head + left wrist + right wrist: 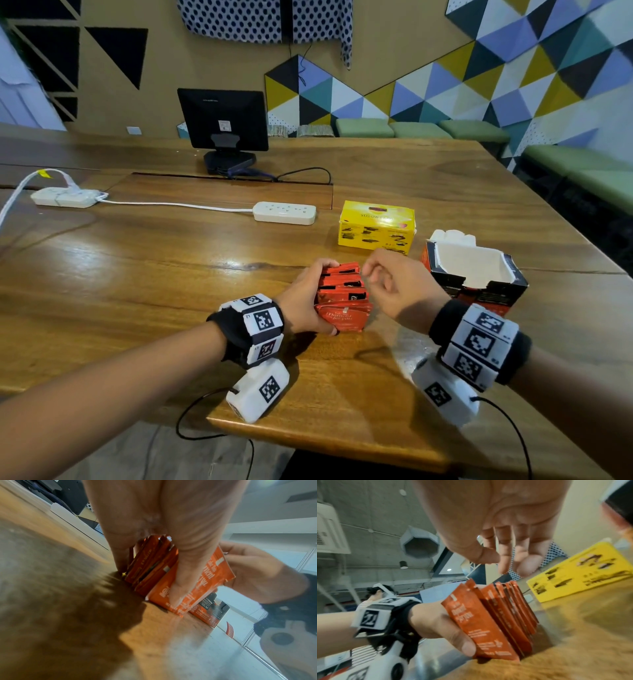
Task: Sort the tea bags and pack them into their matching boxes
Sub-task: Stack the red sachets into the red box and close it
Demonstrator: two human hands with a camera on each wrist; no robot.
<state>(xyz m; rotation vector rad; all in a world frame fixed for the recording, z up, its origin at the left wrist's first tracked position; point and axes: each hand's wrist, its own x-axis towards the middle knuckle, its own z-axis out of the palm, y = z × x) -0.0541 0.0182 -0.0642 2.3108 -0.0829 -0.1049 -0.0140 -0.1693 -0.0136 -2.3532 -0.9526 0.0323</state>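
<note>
Several red tea bags (pixel 342 296) stand on edge in a stack on the wooden table (pixel 137 274). My left hand (pixel 305 301) grips that stack, thumb on the near bag and fingers on the far end; the red tea bags (pixel 159 566) show between thumb and fingers in the left wrist view. My right hand (pixel 394 281) hovers just right of and above the stack, fingers loosely curled, holding nothing; the red tea bags (pixel 494 615) lie below it. The open red-and-black box (pixel 476 274) stands to the right. The closed yellow box (pixel 376 226) sits behind.
Two white power strips (pixel 284 212) and a cable lie on the table to the left and behind. A black monitor (pixel 222 120) stands at the back. The table's front edge (pixel 342 442) is close to my wrists.
</note>
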